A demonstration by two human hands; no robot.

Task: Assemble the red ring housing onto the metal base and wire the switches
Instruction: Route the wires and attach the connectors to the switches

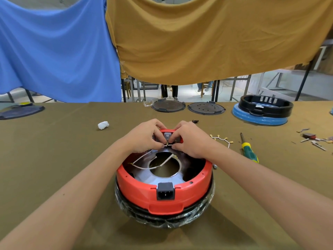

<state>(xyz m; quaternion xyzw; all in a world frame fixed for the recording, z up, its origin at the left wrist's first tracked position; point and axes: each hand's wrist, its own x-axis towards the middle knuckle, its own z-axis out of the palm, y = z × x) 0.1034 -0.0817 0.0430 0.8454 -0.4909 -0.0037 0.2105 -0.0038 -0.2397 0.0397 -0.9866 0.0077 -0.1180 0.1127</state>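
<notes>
The red ring housing [137, 184] sits on the metal base [162, 179] in the middle of the table, above a black, plastic-wrapped part. A black power socket [165, 191] faces me at its near side. At the far rim sits a grey switch [167, 135]. My left hand [146, 136] and my right hand [189, 139] meet just below the switch, both pinching a white wire [144, 156] by its brass terminal. More white wire loops across the base's centre hole.
A green-handled screwdriver [249, 150] and a loose white wire harness [222, 138] lie to the right. Small parts [313, 138] are scattered at far right. Two dark round plates [168, 106], a black ring on a blue base [264, 109] and a white wad [103, 125] lie behind.
</notes>
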